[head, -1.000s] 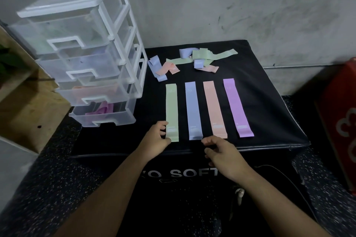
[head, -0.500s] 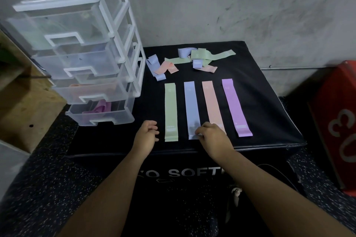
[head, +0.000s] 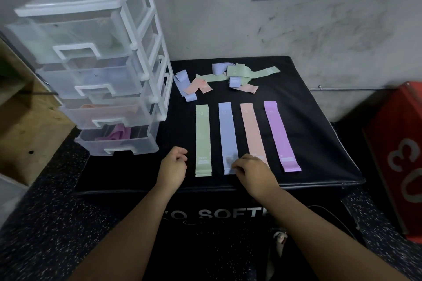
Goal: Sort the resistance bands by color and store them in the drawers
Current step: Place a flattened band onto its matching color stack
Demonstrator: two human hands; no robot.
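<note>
**Right hand on the blue band, left hand idle**

The right hand (head: pixel 253 171) lies at the near end of the blue band (head: pixel 227 134), its fingers (head: pixel 235 166) curled down onto that end; whether they pinch it or only press it I cannot tell. The left hand (head: pixel 172 166) rests on the black padded box (head: pixel 319 143) just left of the green band (head: pixel 202 139), fingers loosely curled, holding nothing.

Four bands lie flat and straight, side by side with gaps between them, running away from the person: green, blue, then the peach band (head: pixel 252 130) and the purple band (head: pixel 279 134); the green one's near end shows several stacked layers. Behind them, near the wall, a loose pile of bands (head: pixel 228 77) in green, blue and peach lies folded and overlapping.

The clear drawer unit (head: pixel 91 64) stands at the box's left edge, its four drawers pulled out in steps; the bottom drawer (head: pixel 118 146) holds something purple; the drawer above it (head: pixel 107 116) shows a peach tint.
</note>
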